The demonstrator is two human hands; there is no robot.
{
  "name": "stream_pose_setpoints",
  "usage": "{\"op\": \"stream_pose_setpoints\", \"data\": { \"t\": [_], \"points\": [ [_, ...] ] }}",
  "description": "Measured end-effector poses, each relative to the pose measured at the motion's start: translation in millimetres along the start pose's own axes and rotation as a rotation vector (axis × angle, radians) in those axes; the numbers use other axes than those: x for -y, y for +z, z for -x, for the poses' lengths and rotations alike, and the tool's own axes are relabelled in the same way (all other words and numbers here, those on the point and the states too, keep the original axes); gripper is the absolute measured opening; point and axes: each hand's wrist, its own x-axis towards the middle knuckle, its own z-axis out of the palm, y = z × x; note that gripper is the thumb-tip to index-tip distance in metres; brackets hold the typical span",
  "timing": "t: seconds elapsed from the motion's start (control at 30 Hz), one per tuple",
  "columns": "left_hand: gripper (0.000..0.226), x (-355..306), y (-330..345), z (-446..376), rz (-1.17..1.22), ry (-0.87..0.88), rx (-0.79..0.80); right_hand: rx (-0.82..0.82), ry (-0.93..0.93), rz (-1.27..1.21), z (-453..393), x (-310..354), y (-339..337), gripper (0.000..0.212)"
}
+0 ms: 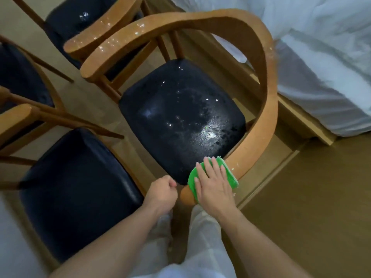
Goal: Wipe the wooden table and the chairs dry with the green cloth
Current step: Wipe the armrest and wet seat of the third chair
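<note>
A wooden chair [265, 81] with a curved arm rail and a dark blue seat [180, 117] stands in the middle of the head view. Water drops glisten on the seat and on the far part of the rail. My right hand [214, 185] presses the green cloth [226, 173] flat onto the near end of the rail, fingers straight. My left hand [162, 193] hovers just left of that rail end, fingers curled, holding nothing.
Three more dark-seated wooden chairs stand close by: one at the near left [80, 187], one at the far left [18, 77], one at the back [80, 15]. A bed with white bedding [321, 57] lies to the right. My legs in white trousers [200, 237] stand below.
</note>
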Motion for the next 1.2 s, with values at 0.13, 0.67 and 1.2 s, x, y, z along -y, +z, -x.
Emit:
{"op": "stream_pose_setpoints", "data": {
  "t": [0.13,0.67,1.2],
  "points": [
    [0.02,7.6,13.3,-9.5,-0.002,-0.052,0.054,0.045,-0.183,0.156,-4.8,-25.3,12.9,0.045],
    [0.036,-9.1,45.6,-19.3,0.309,-0.125,0.011,-0.1,0.014,0.159,-12.2,-14.6,16.3,0.046],
    [0.046,-87.0,70.2,-45.1,0.093,0.037,-0.102,-0.299,0.342,0.108,-63.7,-100.8,-36.6,0.065]
  ]
}}
